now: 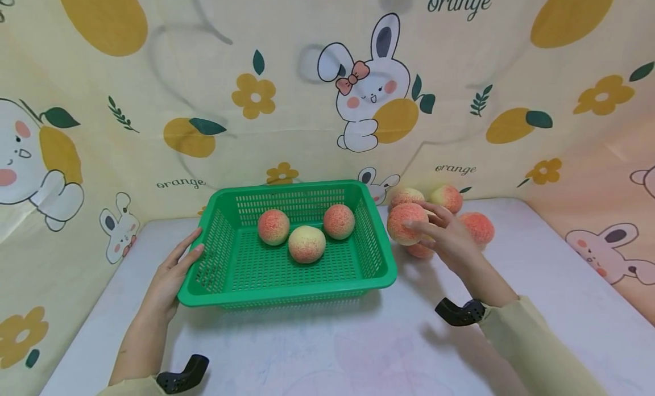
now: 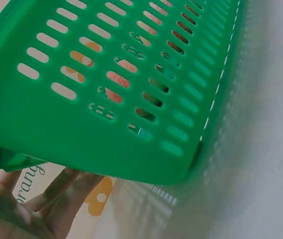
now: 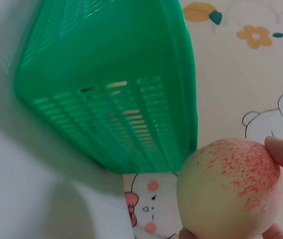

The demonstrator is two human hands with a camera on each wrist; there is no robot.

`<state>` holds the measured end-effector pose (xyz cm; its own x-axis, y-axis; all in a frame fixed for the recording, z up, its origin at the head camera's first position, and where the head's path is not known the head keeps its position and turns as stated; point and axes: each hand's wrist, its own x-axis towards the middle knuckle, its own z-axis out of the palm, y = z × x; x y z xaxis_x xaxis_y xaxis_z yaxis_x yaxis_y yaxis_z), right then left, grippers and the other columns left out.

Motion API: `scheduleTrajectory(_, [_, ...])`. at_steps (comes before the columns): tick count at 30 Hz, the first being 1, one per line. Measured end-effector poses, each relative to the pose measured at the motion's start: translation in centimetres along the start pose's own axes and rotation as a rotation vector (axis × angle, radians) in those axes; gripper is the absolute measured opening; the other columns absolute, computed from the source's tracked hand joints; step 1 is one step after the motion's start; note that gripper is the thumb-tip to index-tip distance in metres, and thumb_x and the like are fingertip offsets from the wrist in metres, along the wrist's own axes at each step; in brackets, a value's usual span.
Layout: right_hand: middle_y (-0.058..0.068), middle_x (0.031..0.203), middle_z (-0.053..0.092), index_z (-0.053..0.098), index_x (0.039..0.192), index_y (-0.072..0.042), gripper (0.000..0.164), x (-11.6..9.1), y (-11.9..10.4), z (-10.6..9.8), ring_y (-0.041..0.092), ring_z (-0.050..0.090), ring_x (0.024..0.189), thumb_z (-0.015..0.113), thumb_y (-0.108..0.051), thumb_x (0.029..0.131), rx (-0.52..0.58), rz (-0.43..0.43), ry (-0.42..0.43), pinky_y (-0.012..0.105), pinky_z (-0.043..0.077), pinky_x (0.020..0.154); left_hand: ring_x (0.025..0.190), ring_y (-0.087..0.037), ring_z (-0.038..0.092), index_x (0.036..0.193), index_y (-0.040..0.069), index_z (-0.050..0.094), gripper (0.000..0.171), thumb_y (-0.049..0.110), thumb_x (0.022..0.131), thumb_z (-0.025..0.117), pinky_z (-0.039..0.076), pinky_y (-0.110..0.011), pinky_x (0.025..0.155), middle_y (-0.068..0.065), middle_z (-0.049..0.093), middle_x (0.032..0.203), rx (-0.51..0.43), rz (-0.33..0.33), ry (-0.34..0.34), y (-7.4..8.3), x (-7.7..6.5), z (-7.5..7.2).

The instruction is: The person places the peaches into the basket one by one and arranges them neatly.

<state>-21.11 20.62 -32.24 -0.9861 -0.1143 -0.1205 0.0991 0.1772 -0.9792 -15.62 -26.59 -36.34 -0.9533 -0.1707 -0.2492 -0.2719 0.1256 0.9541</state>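
A green plastic basket [image 1: 286, 296] with slotted walls stands on the table. Inside it lie three red-and-cream peaches, one at the left [image 1: 273, 226], a paler one in the middle [image 1: 307, 244] and one at the right [image 1: 339, 221]. My left hand [image 1: 171, 276] touches the basket's left rim with fairly straight fingers; in the left wrist view they extend beside the basket's wall [image 2: 81, 134]. Just off the right rim, my right hand [image 1: 447, 237] holds a peach [image 1: 406, 222] between thumb and fingers. The right wrist view shows this peach [image 3: 231, 191] close up, its underside mostly pale.
Several more peaches sit right of the basket near the back edge, among them a yellowish one [image 1: 447, 199] and a red one [image 1: 477, 228]. A cloth [image 1: 286, 61] printed with rabbits and oranges hangs behind the white table [image 1: 286, 350].
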Motion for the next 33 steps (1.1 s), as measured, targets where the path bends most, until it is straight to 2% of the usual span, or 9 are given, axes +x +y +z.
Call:
scheduleTrajectory(3, [0.013, 0.150, 0.025, 0.030, 0.150, -0.015, 0.069, 0.3, -0.4, 0.4, 0.024, 0.037, 0.126, 0.064, -0.033, 0.092, -0.007, -0.005, 0.004, 0.036, 0.043, 0.099, 0.113, -0.007, 0.042, 0.149, 0.043, 0.026, 0.061, 0.054, 0.094, 0.051, 0.049, -0.013, 0.076, -0.002, 0.007, 0.162, -0.003, -0.001, -0.001, 0.0, 0.1, 0.0])
scheduleTrajectory(7, [0.014, 0.153, 0.022, 0.030, 0.151, -0.019, 0.070, 0.6, -1.0, 0.9, 0.027, 0.033, 0.131, 0.065, -0.034, 0.092, 0.032, -0.010, -0.010, 0.049, 0.034, 0.109, 0.121, -0.011, 0.037, 0.149, 0.044, 0.026, 0.061, 0.053, 0.094, 0.051, 0.047, -0.012, 0.076, -0.001, 0.006, 0.162, -0.003, -0.006, 0.001, 0.0, 0.1, 0.0])
scheduleTrajectory(12, [0.014, 0.154, 0.024, 0.032, 0.150, -0.019, 0.068, 1.0, -1.9, 1.5, 0.030, 0.030, 0.135, 0.065, -0.031, 0.092, 0.045, -0.030, -0.050, 0.057, 0.027, 0.111, 0.115, -0.008, 0.041, 0.150, 0.043, 0.025, 0.062, 0.054, 0.094, 0.050, 0.048, -0.013, 0.075, -0.002, 0.007, 0.162, 0.009, -0.010, 0.001, -0.1, 0.1, -0.2])
scheduleTrajectory(17, [0.012, 0.153, 0.027, 0.034, 0.148, -0.018, 0.068, 1.8, -3.0, 2.3, 0.030, 0.034, 0.134, 0.068, -0.028, 0.090, 0.006, -0.031, -0.053, 0.054, 0.029, 0.111, 0.096, 0.003, 0.050, 0.150, 0.041, 0.024, 0.062, 0.053, 0.095, 0.050, 0.051, -0.014, 0.074, -0.006, 0.009, 0.162, 0.004, 0.000, -0.009, -0.1, 0.1, -0.4])
scheduleTrajectory(20, [0.011, 0.148, 0.034, 0.035, 0.147, -0.017, 0.067, 2.4, -3.7, 3.1, 0.025, 0.043, 0.126, 0.068, -0.028, 0.090, -0.008, -0.028, -0.049, 0.044, 0.037, 0.108, 0.091, 0.006, 0.052, 0.150, 0.041, 0.024, 0.062, 0.053, 0.095, 0.050, 0.051, -0.015, 0.074, -0.008, 0.008, 0.162, -0.009, 0.012, -0.016, 0.0, 0.1, -0.5])
scheduleTrajectory(24, [0.009, 0.135, 0.044, 0.039, 0.144, -0.014, 0.061, 3.2, -4.6, 4.5, 0.017, 0.051, 0.111, 0.068, -0.022, 0.090, 0.009, -0.055, -0.052, 0.028, 0.047, 0.094, 0.091, 0.005, 0.052, 0.150, 0.041, 0.026, 0.062, 0.053, 0.094, 0.051, 0.051, -0.015, 0.074, -0.008, 0.007, 0.162, -0.028, 0.024, -0.023, 0.0, 0.0, -0.5])
scheduleTrajectory(26, [0.009, 0.130, 0.046, 0.041, 0.144, -0.013, 0.060, 3.5, -4.9, 5.1, 0.015, 0.052, 0.108, 0.067, -0.019, 0.090, 0.014, -0.068, -0.057, 0.029, 0.048, 0.093, 0.093, 0.003, 0.051, 0.150, 0.041, 0.027, 0.063, 0.053, 0.094, 0.052, 0.051, -0.016, 0.074, -0.008, 0.007, 0.162, -0.026, 0.027, -0.024, -0.1, 0.0, -0.4])
scheduleTrajectory(30, [0.013, 0.131, 0.045, 0.038, 0.145, -0.010, 0.063, 4.0, -5.3, 6.3, 0.019, 0.049, 0.111, 0.066, -0.016, 0.090, 0.026, -0.073, -0.069, 0.044, 0.040, 0.104, 0.096, 0.002, 0.049, 0.149, 0.042, 0.027, 0.062, 0.054, 0.093, 0.051, 0.050, -0.016, 0.074, -0.007, 0.008, 0.162, -0.014, 0.019, -0.018, -0.1, 0.1, -0.3])
scheduleTrajectory(33, [0.014, 0.134, 0.044, 0.039, 0.144, -0.010, 0.061, 4.4, -5.5, 7.1, 0.021, 0.048, 0.113, 0.066, -0.017, 0.090, 0.023, -0.066, -0.073, 0.046, 0.039, 0.104, 0.099, 0.000, 0.048, 0.149, 0.042, 0.027, 0.063, 0.055, 0.093, 0.051, 0.050, -0.015, 0.075, -0.006, 0.008, 0.162, -0.007, 0.013, -0.015, 0.0, 0.1, -0.2])
